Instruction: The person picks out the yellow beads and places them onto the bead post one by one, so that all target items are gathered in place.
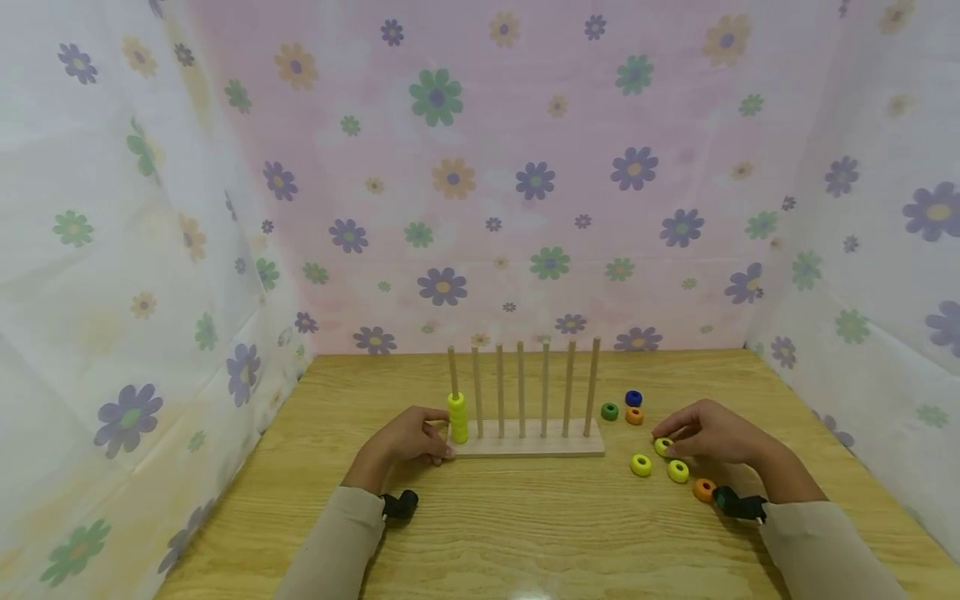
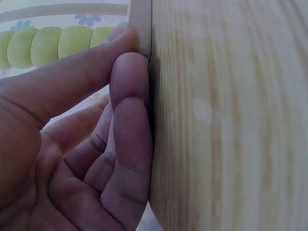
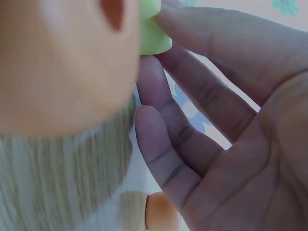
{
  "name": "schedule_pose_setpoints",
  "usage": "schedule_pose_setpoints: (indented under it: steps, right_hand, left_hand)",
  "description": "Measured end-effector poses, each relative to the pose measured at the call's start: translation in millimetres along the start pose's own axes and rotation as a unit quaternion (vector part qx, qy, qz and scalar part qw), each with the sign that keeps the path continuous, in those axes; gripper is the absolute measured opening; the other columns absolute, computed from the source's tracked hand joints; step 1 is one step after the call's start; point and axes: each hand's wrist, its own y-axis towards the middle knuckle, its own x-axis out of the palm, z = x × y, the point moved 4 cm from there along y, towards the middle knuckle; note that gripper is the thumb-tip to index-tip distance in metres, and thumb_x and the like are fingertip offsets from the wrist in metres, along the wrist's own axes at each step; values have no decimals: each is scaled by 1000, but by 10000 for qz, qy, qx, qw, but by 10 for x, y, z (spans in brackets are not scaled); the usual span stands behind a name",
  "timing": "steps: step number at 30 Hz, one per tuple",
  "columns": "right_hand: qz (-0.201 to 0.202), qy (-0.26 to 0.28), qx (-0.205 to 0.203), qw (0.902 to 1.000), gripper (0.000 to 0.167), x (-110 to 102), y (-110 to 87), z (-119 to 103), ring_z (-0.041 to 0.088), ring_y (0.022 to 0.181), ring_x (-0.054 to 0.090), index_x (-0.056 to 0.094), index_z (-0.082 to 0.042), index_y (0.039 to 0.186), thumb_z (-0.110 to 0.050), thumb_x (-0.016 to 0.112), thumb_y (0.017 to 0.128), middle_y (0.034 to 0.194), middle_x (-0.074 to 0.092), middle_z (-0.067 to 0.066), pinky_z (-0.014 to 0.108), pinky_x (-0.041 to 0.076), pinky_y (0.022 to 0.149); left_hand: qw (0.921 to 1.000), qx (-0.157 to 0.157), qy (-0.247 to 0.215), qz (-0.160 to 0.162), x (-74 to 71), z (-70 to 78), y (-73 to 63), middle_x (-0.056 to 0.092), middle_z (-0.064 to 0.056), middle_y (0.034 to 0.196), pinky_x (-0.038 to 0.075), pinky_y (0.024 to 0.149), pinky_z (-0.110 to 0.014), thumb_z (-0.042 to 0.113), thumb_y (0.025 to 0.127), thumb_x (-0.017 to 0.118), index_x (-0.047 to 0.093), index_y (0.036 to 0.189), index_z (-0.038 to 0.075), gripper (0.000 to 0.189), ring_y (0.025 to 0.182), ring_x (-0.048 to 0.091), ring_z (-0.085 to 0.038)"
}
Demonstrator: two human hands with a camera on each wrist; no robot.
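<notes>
A wooden peg stand [image 1: 525, 448] with several upright pegs stands mid-table. On its leftmost peg is a stack of yellow beads [image 1: 458, 419], also visible in the left wrist view. My left hand [image 1: 407, 435] holds the stand's left end, its thumb at the base's edge and its other fingers curled beside it. To the right of the stand, my right hand [image 1: 718, 432] pinches a yellow bead [image 1: 662, 445] between thumb and fingers, low over the table. Two more yellow beads, one at left [image 1: 641, 466] and one nearer [image 1: 678, 472], lie just in front of that hand.
Behind the right hand's fingertips lie a green bead [image 1: 609, 412], a blue bead [image 1: 633, 397] and an orange bead [image 1: 635, 417]. Another orange bead [image 1: 703, 490] sits beside the right wrist's black camera [image 1: 738, 504]. Flowered cloth [image 1: 495, 200] surrounds the table's back and sides.
</notes>
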Motion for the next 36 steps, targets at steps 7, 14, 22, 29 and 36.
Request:
schedule_pose_setpoints:
  steps: [7,14,22,29,36]
  right_hand:
    - [218,-156,203,9994,30,-27,18,-35,24,105,73,78,-9,120,-25,79,94,122,74,13,37,63,86]
    - [388,-185,221,9988,32,-87,50,-132,27,105,73,77,-9,121,-25,80,93,119,76,10,32,62,83]
    - [456,-269,141,9985,38,-151,93,-244,15,100,74,76,-7,123,-30,79,94,120,76,11,25,60,81]
    - [569,-326,86,9978,36,-201,118,-369,10,96,73,76,-9,125,-31,76,96,118,77,9,26,60,78]
    - [864,-585,109,9945,35,-245,149,-527,14,95,72,77,-13,122,-35,76,96,115,76,4,26,59,78]
  left_hand:
    - [10000,62,23,12,-10,15,-8,77,-7,85,63,70,-34,11,89,83,49,153,4,73,71,72,-19]
    - [10000,1,-68,55,-24,18,-6,76,-8,84,63,70,-35,10,88,83,50,153,5,73,69,71,-18]
    - [9999,48,-102,35,-13,4,1,76,-8,83,63,69,-35,9,88,83,50,153,4,74,68,71,-17]
    - [9999,17,-118,33,-9,9,-4,75,-8,84,63,69,-34,9,88,83,50,153,4,73,68,71,-17]
    - [10000,-19,-79,56,-7,16,-17,77,-7,85,63,69,-34,8,89,82,49,153,3,72,69,72,-16]
